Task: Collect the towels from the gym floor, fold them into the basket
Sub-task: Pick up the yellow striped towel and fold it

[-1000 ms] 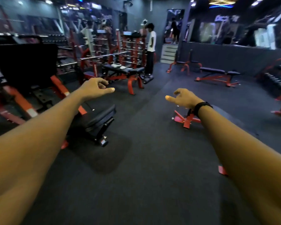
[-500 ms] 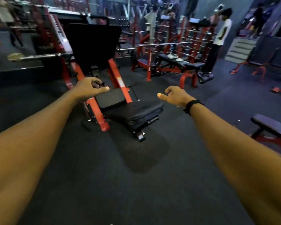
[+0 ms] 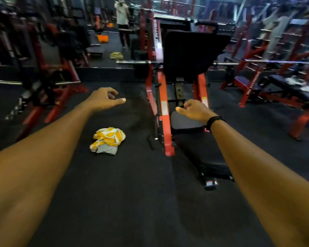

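Left hand (image 3: 103,98) and right hand (image 3: 194,109) hovered loosely curled, empty; crumpled yellow towel (image 3: 107,140) on floor (image 3: 132,193) best gathered whole.

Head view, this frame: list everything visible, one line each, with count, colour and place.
towel: one, yellow and white, crumpled on the floor left of the bench
second towel: one, yellowish, far floor
bench machine: one, red frame, black pads, centre
barbell: one, silver, across the machine
racks: several, red, right and left background
flat bench: one, black, right
person: one, pale top, far back
wristband: one, black, right wrist
hands: left and right, both empty, fingers loosely curled
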Demonstrator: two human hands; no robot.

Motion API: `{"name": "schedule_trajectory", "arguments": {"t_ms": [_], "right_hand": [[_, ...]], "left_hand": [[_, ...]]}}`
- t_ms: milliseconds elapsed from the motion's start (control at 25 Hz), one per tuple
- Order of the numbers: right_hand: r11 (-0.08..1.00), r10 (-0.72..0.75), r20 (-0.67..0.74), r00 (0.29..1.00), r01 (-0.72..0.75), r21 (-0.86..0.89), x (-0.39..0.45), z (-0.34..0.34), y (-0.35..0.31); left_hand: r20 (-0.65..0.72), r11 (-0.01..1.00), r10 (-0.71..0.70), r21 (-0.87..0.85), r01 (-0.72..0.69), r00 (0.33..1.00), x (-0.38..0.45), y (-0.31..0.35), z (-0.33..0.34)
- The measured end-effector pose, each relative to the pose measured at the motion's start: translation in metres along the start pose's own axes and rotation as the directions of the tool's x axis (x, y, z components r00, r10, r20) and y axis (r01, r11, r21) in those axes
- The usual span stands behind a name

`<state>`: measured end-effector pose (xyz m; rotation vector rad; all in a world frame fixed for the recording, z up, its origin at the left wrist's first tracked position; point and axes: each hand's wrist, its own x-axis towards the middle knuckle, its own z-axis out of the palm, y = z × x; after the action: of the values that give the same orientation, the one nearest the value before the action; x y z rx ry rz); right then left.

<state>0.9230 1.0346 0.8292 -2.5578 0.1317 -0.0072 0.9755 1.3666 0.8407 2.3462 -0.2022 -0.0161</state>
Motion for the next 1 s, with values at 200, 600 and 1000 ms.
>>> {"name": "schedule_trajectory", "arguments": {"t_ms": [200, 600, 1000], "right_hand": [[0.991, -0.132, 0.089, 0.987, 0.132, 0.004, 0.123, 0.028, -0.013], [0.957, -0.278, 0.226, 0.934, 0.289, -0.017, 0.366, 0.037, -0.014], [0.959, -0.257, 0.380, 0.888, 0.282, -0.010, 0.564, 0.172, -0.043]], "left_hand": [[-0.102, 0.988, -0.153, 0.000, 0.153, 0.983, 0.065, -0.040, -0.002], [-0.183, 0.955, -0.295, -0.017, 0.297, 0.938, 0.224, -0.061, 0.014], [-0.117, 0.885, -0.464, -0.038, 0.463, 0.878, 0.379, -0.222, 0.024]]}}
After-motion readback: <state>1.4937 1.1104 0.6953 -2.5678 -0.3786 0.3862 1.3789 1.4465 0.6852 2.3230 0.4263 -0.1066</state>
